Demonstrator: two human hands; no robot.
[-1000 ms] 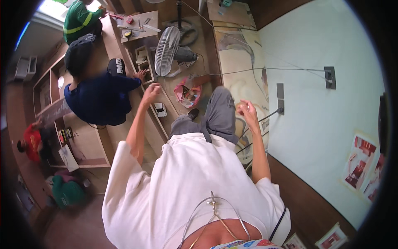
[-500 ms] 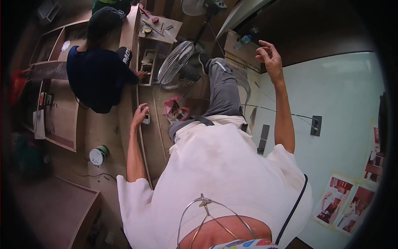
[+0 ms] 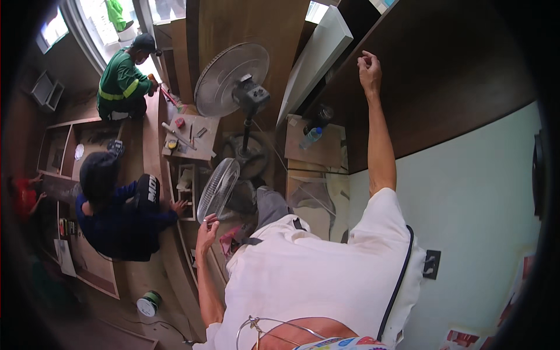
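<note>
Compared with half a second earlier, the view has swung further upward; the right hand [image 3: 369,70] remains raised on an extended arm and now lies against the dark brown wooden wall panel [image 3: 443,76], where before it hung in front of the panel's edge; the left hand [image 3: 206,228] has stayed low beside the body, but the nearer pedestal fan now stands just above it.

Right hand: fingers curled inward, fingertips together at the panel surface; whether anything is pinched between them cannot be told. The panel lies directly under and around this hand, touching it.

Left hand: fingers loosely spread, holding nothing; it sits just below the rim of the round wire-guard fan head [image 3: 217,188], near but apparently not touching.

A second, larger grey pedestal fan [image 3: 232,80] stands beyond; a clear plastic bottle with blue label [image 3: 311,137] lies on a small brown wooden board [image 3: 326,153], well below the right hand.

Signs and packages: rectangular red-and-white printed sheets [image 3: 464,337] are fixed low on the pale green wall [image 3: 466,192]; a dark rectangular wall plate [image 3: 431,263] sits above them; a round white tin with green band [image 3: 148,303] stands on the floor, lower left.
</note>
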